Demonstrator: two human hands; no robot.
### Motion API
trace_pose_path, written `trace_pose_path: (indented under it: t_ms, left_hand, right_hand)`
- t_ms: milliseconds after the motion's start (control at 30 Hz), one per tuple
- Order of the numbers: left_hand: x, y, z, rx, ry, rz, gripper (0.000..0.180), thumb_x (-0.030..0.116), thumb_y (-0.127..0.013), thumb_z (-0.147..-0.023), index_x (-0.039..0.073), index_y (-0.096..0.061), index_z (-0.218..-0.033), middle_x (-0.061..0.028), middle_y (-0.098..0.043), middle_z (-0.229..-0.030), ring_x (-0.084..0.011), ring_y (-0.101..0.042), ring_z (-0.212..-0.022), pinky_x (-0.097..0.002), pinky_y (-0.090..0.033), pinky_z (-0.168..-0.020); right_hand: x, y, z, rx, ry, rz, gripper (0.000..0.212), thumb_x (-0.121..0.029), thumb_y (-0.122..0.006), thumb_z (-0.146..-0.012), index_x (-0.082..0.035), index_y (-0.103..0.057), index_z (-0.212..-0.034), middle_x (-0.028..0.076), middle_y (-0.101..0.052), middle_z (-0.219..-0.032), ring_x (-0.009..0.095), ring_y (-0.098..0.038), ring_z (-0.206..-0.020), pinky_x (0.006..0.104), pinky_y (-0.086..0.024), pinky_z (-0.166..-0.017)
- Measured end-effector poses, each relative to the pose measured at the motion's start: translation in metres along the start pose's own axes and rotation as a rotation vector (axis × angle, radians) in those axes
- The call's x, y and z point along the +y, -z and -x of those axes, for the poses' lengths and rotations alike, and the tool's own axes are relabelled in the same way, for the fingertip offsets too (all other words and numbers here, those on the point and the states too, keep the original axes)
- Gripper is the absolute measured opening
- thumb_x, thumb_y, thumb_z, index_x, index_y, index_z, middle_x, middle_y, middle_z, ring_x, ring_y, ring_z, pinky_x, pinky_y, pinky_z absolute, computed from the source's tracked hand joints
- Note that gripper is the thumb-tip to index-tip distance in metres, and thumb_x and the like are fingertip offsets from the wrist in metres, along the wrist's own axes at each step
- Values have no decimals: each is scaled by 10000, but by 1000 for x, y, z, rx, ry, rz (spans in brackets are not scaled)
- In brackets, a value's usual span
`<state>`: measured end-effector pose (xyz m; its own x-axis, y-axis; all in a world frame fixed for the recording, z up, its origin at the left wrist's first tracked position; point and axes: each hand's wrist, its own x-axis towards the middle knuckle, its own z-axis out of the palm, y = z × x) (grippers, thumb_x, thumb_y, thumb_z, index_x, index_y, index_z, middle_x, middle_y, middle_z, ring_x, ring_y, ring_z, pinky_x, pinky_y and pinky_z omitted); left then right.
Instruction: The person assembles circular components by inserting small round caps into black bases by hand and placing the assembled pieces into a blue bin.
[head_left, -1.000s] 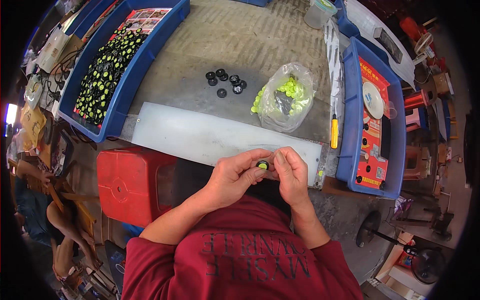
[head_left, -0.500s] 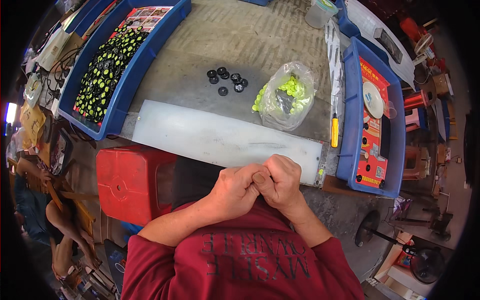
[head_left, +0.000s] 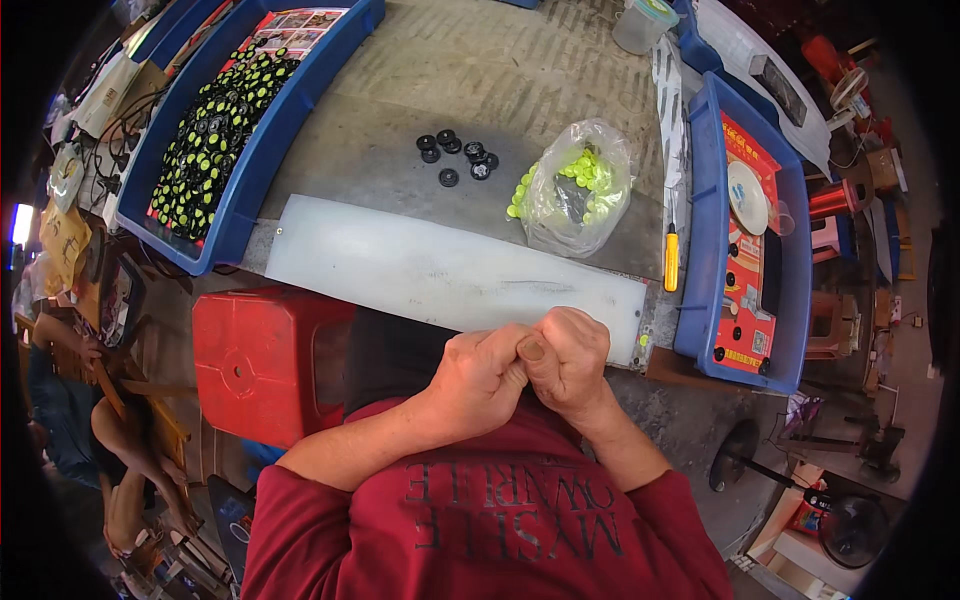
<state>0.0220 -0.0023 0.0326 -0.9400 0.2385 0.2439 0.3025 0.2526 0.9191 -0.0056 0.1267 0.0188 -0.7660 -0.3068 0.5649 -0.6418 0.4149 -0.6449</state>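
My left hand [head_left: 474,378] and my right hand [head_left: 568,362] are pressed together near my chest, just off the near edge of a white board [head_left: 440,270]. Fingers of both are curled closed, the right thumb lying on top where they meet. Whatever they may hold is hidden inside. Beyond the board, several small black wheel-shaped discs [head_left: 448,177] lie loosely grouped on the table. To their right sits an open clear plastic bag [head_left: 560,228] with small yellow-green round pieces [head_left: 580,170] in and beside it.
At left, a blue tray [head_left: 237,215] holds a heap of black discs with yellow-green centres. Another blue tray [head_left: 700,255], at right, carries a white dish and a few black discs. A yellow-handled tool [head_left: 671,262] lies beside it. A red stool [head_left: 240,370] stands left; another person sits beyond.
Both hands, still together, have shifted very slightly to the right, and the right thumb has moved a little. Nothing on the table has been moved.
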Motion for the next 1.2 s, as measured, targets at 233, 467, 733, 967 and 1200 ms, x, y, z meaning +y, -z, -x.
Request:
trace_pose_path:
  t_ms: [233,467,733,967,1200]
  left_hand:
    - [0,-5,1,11,79,43,81,-9,-526,-722,39,-482,-771,-122,-511,-578,-279,-543,-545,-317,-417,-471]
    - [-9,-1,-3,-119,160,154,95,-29,-539,-741,31,-499,-803,-63,-564,-669,-102,-547,-590,-234,-433,-519]
    - [-3,1,0,-126,46,109,113,-6,-527,-724,27,-470,-817,-137,-530,-657,-305,-540,-596,-339,-425,-517]
    - [1,-4,4,-92,2,55,138,-47,-514,-690,39,-450,-778,-129,-512,-637,-313,-529,-586,-341,-420,-512]
    - [-5,-15,3,47,-39,53,122,-49,-520,-709,46,-457,-755,-96,-505,-623,-256,-508,-527,-298,-403,-468]
  right_hand:
    - [-1,1,1,-18,-6,24,379,-259,-557,-780,-50,-382,-517,71,-353,-448,238,-377,-386,329,-304,-377]
    - [-2,5,0,-59,-127,10,365,-277,-537,-791,-36,-411,-548,85,-390,-475,247,-396,-406,333,-317,-386]
    - [-7,7,1,-76,-122,7,395,-328,-557,-769,-44,-403,-541,78,-378,-464,229,-391,-398,327,-310,-380]
    - [-7,6,2,-45,-45,29,415,-321,-562,-768,-61,-356,-519,71,-338,-448,232,-364,-381,322,-296,-369]
    - [0,5,2,-35,-16,43,413,-307,-541,-785,-56,-356,-515,77,-344,-451,239,-365,-386,325,-297,-375]
